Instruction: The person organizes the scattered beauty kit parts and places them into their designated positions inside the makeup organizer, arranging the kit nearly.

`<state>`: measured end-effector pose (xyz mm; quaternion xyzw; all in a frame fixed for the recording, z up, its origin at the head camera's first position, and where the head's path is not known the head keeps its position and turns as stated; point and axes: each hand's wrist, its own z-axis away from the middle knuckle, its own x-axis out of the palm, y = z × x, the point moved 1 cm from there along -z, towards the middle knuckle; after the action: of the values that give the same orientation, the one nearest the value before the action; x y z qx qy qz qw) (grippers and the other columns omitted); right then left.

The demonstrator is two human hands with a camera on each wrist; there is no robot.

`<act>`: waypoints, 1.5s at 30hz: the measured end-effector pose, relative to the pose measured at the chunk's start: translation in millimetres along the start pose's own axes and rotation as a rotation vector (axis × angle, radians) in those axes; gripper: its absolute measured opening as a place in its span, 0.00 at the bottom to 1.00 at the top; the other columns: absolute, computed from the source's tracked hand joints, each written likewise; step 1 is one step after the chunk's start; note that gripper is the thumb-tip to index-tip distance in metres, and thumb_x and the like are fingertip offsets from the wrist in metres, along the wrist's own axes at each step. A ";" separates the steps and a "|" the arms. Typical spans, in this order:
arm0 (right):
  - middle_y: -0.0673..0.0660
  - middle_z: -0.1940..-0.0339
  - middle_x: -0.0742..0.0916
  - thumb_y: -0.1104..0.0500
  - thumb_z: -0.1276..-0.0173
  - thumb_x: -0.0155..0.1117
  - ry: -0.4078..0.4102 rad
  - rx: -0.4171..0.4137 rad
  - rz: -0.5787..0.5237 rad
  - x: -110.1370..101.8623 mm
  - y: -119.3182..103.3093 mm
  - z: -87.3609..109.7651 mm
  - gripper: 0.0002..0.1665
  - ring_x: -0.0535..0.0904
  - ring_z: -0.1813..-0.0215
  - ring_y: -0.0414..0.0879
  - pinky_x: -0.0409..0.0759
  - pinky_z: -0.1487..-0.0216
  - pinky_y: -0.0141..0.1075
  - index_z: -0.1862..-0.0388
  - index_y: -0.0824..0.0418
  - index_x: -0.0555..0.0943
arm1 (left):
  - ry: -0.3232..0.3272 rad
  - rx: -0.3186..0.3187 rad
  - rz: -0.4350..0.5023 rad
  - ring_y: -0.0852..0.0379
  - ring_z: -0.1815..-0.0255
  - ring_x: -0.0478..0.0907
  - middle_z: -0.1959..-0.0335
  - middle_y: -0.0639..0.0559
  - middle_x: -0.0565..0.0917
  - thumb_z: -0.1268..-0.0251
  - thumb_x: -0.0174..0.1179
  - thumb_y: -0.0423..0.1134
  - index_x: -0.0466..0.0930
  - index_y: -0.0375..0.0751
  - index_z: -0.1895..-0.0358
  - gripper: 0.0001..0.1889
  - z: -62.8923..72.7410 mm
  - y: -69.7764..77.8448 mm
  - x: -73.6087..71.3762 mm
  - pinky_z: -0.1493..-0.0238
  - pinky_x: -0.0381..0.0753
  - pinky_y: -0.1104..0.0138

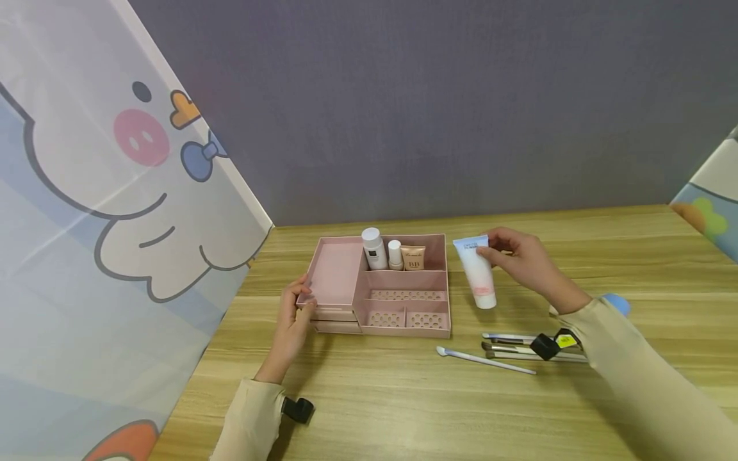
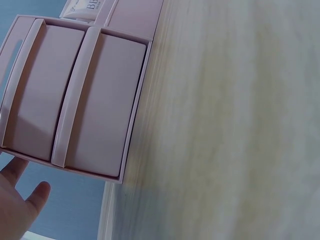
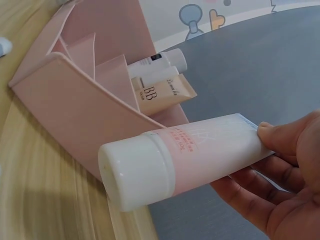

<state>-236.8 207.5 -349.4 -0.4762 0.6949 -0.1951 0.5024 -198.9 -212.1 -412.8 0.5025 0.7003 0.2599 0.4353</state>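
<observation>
In the head view my right hand (image 1: 521,259) pinches a squeeze tube (image 1: 477,272) by its flat blue end, with thumb and fingers on either side. The tube's white cap (image 3: 137,172) points down, and it hangs just right of a pink desktop organizer (image 1: 337,269). My left hand (image 1: 293,318) rests at the organizer's front left corner, fingers against its side; the left wrist view shows the thumb apart from it. The organizer's back compartment holds a white bottle (image 1: 375,250), a smaller white-capped bottle (image 1: 394,255) and a beige BB cream tube (image 1: 413,258).
Several makeup brushes (image 1: 513,349) lie on the wooden table (image 1: 403,410) below the right forearm, one set apart on the left. A blue rounded thing (image 1: 618,303) is partly hidden by the right sleeve. A grey panel (image 1: 461,115) stands behind the table.
</observation>
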 end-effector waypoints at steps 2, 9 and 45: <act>0.67 0.63 0.86 0.70 0.32 0.63 0.003 0.004 -0.007 0.5 -1.6 -0.5 0.08 0.80 0.67 0.33 0.80 0.69 0.29 0.55 0.74 0.80 | -0.003 -0.002 -0.002 0.36 0.26 0.55 0.29 0.33 0.63 0.29 0.48 0.26 0.65 0.28 0.51 0.08 -0.1 -0.3 -0.2 0.45 0.60 0.74; 0.69 0.62 0.85 0.71 0.31 0.63 0.024 0.007 -0.045 1.6 -8.2 -3.4 0.09 0.80 0.65 0.31 0.81 0.66 0.28 0.55 0.76 0.79 | -0.010 -0.001 -0.005 0.36 0.26 0.54 0.29 0.32 0.62 0.29 0.48 0.26 0.65 0.28 0.51 0.08 -0.4 -0.2 -0.5 0.42 0.59 0.75; 0.66 0.63 0.86 0.74 0.34 0.64 0.191 -0.040 -0.263 18.9 -31.5 -26.7 0.11 0.82 0.63 0.32 0.83 0.63 0.31 0.53 0.79 0.80 | -0.008 -0.012 -0.004 0.35 0.26 0.54 0.29 0.32 0.62 0.30 0.47 0.26 0.65 0.27 0.51 0.08 0.1 3.8 0.1 0.44 0.60 0.75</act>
<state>-246.6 171.0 -324.3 -0.5522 0.6749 -0.2896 0.3945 -197.1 -210.6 -409.8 0.4996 0.6980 0.2610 0.4417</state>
